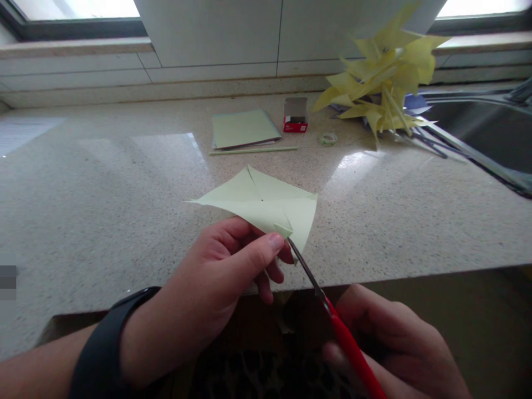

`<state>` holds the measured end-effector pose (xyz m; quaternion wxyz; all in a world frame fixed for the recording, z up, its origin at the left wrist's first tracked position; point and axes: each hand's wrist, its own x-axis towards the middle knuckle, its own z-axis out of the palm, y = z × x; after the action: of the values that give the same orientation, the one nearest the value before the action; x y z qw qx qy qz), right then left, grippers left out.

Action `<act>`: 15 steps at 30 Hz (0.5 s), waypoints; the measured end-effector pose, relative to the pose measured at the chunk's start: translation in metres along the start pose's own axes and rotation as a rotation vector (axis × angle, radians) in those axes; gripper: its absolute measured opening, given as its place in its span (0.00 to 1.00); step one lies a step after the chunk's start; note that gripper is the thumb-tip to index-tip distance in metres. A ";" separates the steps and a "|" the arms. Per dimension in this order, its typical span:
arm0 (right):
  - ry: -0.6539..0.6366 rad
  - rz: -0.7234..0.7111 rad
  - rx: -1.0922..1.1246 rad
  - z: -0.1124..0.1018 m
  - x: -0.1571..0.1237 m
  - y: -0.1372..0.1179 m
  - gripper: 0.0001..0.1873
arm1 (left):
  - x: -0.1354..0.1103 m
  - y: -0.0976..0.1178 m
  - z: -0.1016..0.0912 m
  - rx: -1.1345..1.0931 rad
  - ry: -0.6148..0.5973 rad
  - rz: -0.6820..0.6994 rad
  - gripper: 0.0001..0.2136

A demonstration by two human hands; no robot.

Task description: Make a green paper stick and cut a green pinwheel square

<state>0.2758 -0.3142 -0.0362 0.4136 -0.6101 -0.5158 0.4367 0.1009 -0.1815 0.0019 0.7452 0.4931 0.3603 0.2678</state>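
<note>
My left hand [236, 260] pinches a pale yellow-green square of paper [261, 191] near its front corner, thumb on top and fingers below. Slits run in from the paper's corners, and a small dark dot marks its middle. In my right hand [399, 338] is a pair of scissors [344, 338] with red handles. Their metal blades reach up to the paper's front edge beside my left thumb, and the tips meet a small raised flap there. Part of the right hand's grip on the handles is hidden.
Behind the paper lie a stack of coloured sheets [245, 128], a thin stick [253, 150], a small red box [295, 115] and a roll of tape [328, 138]. Several yellow paper pinwheels [386, 77] are heaped beside the sink [490, 127]. The speckled counter [103, 221] ends just in front of me.
</note>
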 end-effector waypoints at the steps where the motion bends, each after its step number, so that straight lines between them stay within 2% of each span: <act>1: -0.010 -0.006 -0.001 -0.002 -0.001 0.003 0.19 | -0.001 0.000 0.000 -0.007 0.001 0.000 0.08; 7: -0.044 0.055 0.075 -0.017 -0.010 0.023 0.19 | -0.001 0.000 0.000 -0.056 -0.012 -0.001 0.07; 11: -0.137 0.117 0.240 -0.022 -0.011 0.021 0.21 | 0.000 0.000 0.000 -0.068 -0.025 -0.019 0.06; 15: -0.161 0.174 0.355 -0.022 -0.011 0.016 0.22 | -0.001 0.001 0.000 -0.074 -0.043 -0.046 0.06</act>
<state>0.3003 -0.3279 -0.0446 0.4329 -0.5330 -0.4076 0.6020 0.0999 -0.1815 0.0029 0.7764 0.4624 0.3456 0.2531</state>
